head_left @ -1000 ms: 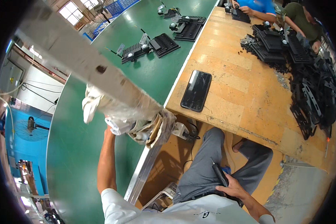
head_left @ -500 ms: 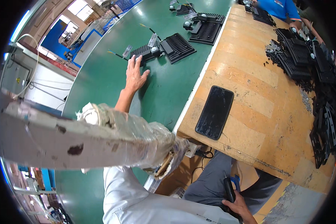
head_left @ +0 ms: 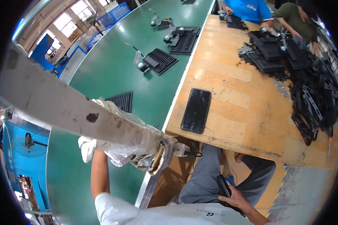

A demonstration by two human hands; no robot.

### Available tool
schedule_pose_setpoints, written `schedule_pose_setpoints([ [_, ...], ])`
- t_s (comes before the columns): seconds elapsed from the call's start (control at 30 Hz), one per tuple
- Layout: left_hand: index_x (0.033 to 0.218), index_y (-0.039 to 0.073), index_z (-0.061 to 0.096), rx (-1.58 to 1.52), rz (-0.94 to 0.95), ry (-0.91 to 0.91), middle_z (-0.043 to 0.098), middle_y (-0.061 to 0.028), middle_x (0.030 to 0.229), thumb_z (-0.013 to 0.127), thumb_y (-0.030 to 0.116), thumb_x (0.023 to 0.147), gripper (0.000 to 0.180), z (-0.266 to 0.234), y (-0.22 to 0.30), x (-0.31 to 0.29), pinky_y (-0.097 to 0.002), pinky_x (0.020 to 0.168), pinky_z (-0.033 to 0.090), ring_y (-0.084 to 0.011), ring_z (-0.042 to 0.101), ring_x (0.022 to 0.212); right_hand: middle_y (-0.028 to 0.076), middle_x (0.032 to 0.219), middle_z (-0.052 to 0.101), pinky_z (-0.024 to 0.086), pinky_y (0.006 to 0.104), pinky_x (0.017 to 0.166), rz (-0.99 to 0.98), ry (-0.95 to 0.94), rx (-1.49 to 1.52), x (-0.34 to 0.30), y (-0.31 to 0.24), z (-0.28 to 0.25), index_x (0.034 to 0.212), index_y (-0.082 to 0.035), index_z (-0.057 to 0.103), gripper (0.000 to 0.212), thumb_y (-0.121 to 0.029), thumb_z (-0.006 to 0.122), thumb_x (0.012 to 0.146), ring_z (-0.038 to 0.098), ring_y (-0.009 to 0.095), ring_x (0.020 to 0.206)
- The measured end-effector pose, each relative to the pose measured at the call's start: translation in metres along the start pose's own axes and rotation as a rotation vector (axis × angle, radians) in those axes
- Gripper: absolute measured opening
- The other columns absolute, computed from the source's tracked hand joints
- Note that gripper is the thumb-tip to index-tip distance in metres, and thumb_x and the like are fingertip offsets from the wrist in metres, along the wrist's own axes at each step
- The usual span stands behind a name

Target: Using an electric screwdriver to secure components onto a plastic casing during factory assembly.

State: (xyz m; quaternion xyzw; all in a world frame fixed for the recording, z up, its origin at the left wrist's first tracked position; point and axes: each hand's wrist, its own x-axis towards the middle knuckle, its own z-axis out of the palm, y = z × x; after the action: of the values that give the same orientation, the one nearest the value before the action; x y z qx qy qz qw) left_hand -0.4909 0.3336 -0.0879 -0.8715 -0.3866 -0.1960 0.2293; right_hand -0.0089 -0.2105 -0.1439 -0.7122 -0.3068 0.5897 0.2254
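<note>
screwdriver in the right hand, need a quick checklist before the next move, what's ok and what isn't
1. Right hand closed around the screwdriver: ok.
2. Screwdriver tip clearly visible: cannot tell its state, too indistinct.
3. Left hand's grip: cannot tell, hidden behind the wrapped post.
4. Finned part beside the post fully in view: not ok, partly covered.
5. Phone lying wholly on the wooden table: ok.

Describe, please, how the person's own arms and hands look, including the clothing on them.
The left arm wears a short, plain pale sleeve, with the forearm bare below it. The left hand is hidden behind the wrapped beam. The right hand is gloveless, its visible forearm bare. The pale shirt has small dark print.
</note>
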Motion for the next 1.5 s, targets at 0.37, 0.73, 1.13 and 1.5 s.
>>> schedule_pose_setpoints([
  [0.37,0.100,0.000,0.069,0.140,-0.461,-0.596,0.072,-0.0218,0.085,0.069,0.004,0.067,0.033,-0.231,0.066,-0.075,-0.0476,0.073,0.057,-0.0387,0.072,0.083,0.011,0.083,0.071,0.053,0.0309,0.061,-0.413,-0.037,-0.112,-0.004,0.032,0.001,0.129,0.000,0.056,0.071,-0.047,0.083,0.082,0.067,0.016,0.065],
  [0.73,0.105,0.004,0.073,-0.661,-0.172,-0.494,0.071,-0.0092,0.087,0.082,0.011,0.063,0.044,-0.420,0.175,-0.098,-0.0382,0.070,0.050,-0.0188,0.066,0.073,0.007,0.078,0.069,0.053,0.0315,0.059,-0.229,-0.136,0.183,-0.011,0.056,-0.009,0.120,0.001,0.056,0.065,-0.045,0.083,0.083,0.066,0.016,0.061],
  [1.13,0.133,0.011,0.058,-0.329,0.994,-0.034,0.056,-0.0082,0.092,0.068,0.004,0.075,0.059,-0.233,0.504,0.200,-0.0403,0.073,0.055,-0.0284,0.063,0.084,0.005,0.074,0.061,0.050,0.0300,0.048,-0.219,0.162,0.484,-0.068,0.109,-0.019,0.117,-0.001,0.053,0.060,-0.039,0.084,0.083,0.062,0.013,0.055],
  [1.5,0.138,0.014,0.056,-0.376,0.992,-0.208,0.062,-0.0117,0.105,0.068,0.003,0.075,0.065,-0.140,0.525,0.267,-0.0447,0.084,0.055,-0.0342,0.065,0.091,0.007,0.075,0.065,0.051,0.0317,0.054,-0.031,0.385,0.514,-0.095,0.115,-0.032,0.125,0.001,0.053,0.064,-0.037,0.084,0.083,0.062,0.015,0.056],
])
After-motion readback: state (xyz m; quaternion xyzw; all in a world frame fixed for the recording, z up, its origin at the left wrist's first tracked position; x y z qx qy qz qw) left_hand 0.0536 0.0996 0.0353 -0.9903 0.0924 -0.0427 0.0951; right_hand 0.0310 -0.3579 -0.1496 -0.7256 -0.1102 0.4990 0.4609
